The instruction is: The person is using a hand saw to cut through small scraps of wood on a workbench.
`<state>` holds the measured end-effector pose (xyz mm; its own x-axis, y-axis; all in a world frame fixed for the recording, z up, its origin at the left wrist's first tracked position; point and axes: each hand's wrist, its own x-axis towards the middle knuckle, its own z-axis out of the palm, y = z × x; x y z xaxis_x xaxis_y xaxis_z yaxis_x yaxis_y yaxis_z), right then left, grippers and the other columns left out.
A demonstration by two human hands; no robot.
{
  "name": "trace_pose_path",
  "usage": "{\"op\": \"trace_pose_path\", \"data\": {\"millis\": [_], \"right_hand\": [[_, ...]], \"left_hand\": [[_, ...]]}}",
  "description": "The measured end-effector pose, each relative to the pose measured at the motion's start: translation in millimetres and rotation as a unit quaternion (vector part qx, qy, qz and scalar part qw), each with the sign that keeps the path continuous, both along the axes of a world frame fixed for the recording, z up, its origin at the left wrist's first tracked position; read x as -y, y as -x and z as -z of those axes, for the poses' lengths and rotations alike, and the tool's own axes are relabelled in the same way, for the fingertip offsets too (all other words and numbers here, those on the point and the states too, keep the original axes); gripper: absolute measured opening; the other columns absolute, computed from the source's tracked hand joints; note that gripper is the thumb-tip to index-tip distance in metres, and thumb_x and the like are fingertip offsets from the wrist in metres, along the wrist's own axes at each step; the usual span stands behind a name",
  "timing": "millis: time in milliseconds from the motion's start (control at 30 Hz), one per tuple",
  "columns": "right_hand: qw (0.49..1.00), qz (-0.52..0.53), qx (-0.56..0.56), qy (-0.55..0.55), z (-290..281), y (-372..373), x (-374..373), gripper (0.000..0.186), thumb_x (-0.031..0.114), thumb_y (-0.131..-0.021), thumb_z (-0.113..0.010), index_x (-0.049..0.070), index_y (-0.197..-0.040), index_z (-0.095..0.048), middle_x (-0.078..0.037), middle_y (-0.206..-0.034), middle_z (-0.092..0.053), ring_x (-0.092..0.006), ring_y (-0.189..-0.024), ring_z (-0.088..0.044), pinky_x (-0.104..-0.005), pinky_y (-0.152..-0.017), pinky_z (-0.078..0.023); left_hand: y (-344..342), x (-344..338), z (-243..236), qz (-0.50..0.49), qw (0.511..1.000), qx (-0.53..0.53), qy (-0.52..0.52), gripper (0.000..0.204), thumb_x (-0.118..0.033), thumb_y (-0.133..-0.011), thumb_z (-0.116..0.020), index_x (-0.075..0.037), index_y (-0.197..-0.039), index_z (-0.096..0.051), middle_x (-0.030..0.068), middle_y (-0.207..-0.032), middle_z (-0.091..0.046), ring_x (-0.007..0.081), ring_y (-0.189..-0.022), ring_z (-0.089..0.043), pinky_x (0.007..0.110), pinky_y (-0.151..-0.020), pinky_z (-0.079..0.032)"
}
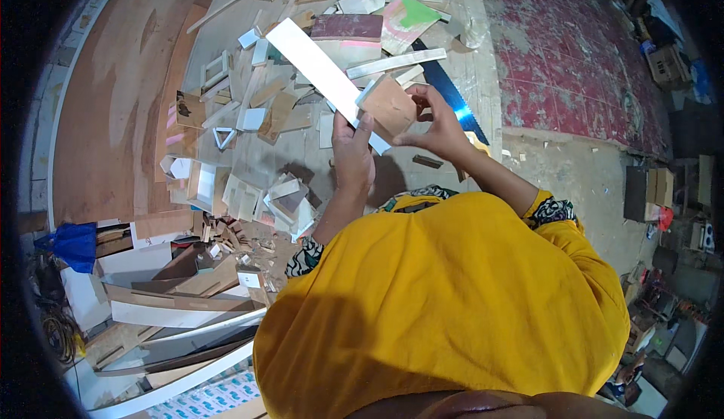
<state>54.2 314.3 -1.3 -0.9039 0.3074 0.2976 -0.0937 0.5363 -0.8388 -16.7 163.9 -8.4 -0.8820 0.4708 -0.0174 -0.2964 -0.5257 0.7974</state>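
My left hand (353, 153) is closed on a long white board strip (311, 58), its thumb lying along the near part. The strip slants up and away to the left. Against its right side sits a brown, many-sided wooden block (391, 107) with a pale edge. My right hand (441, 131) grips this block at its right side, the fingers behind and the thumb below. Where the block meets the strip, I cannot tell whether they are joined. Just beyond my right hand, a handsaw (455, 101) with a shiny blue blade lies on the work surface.
Scattered wood offcuts (283, 110) cover the surface ahead, with small box-shaped pieces (243, 196) nearer on the left. A large brown panel (113, 95) lies far left. Long boards (181, 310) are stacked lower left. Red tiles (558, 57) spread at the upper right.
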Motion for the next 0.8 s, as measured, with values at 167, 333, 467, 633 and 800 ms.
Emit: {"op": "trace_pose_path", "data": {"millis": [167,333,467,633,800], "right_hand": [[0.924,-0.086,0.136,0.348,1.5,-10.2,-16.1,0.041,0.034,-0.080,-0.071,0.005,-0.105,-0.056,-0.002,-0.085,-0.060,-0.0100,-0.069,-0.053,-0.0234,-0.067,-0.044],[0.917,-0.074,0.204,0.335,5.5,-23.1,-17.6,0.033,0.038,-0.083,-0.065,0.006,-0.095,-0.063,0.000,-0.079,-0.060,-0.0084,-0.070,-0.052,-0.0236,-0.067,-0.044],[0.901,-0.070,0.205,0.377,0.5,-31.4,-20.2,0.024,0.030,-0.086,-0.063,0.007,-0.092,-0.061,0.003,-0.077,-0.055,-0.0062,-0.070,-0.049,-0.0227,-0.067,-0.043],[0.884,-0.091,0.204,0.410,-2.3,-40.3,-24.8,0.031,0.030,-0.081,-0.068,0.006,-0.099,-0.061,0.000,-0.081,-0.060,-0.0079,-0.069,-0.051,-0.0230,-0.067,-0.044],[0.899,-0.108,0.195,0.378,-9.9,-45.1,-28.2,0.028,0.027,-0.082,-0.067,0.005,-0.099,-0.061,0.000,-0.084,-0.062,-0.0074,-0.071,-0.053,-0.0226,-0.067,-0.044]], "left_hand": [[-7.4,4.1,-5.9,0.040,0.999,0.003,0.015,0.038,-0.006,-0.091,-0.050,0.001,-0.127,-0.037,0.0124,-0.120,-0.051,0.0192,-0.107,-0.053,0.033,-0.093,-0.043],[-17.7,8.4,-13.8,0.071,0.991,0.109,-0.025,0.038,-0.012,-0.093,-0.042,0.001,-0.129,-0.039,0.0097,-0.118,-0.053,0.0188,-0.108,-0.054,0.034,-0.093,-0.043],[-21.1,14.2,-11.0,0.093,0.991,0.091,0.012,0.038,-0.013,-0.095,-0.038,0.001,-0.130,-0.038,0.0101,-0.119,-0.053,0.0191,-0.107,-0.055,0.034,-0.092,-0.044],[-23.9,19.7,-9.2,0.136,0.989,0.053,0.016,0.043,-0.016,-0.094,-0.048,-0.001,-0.132,-0.034,0.0109,-0.122,-0.052,0.0195,-0.112,-0.052,0.035,-0.095,-0.043],[-23.9,17.9,-15.2,0.100,0.993,0.069,-0.002,0.050,-0.016,-0.090,-0.056,-0.003,-0.134,-0.035,0.0096,-0.125,-0.052,0.0176,-0.108,-0.054,0.034,-0.091,-0.046]]}}
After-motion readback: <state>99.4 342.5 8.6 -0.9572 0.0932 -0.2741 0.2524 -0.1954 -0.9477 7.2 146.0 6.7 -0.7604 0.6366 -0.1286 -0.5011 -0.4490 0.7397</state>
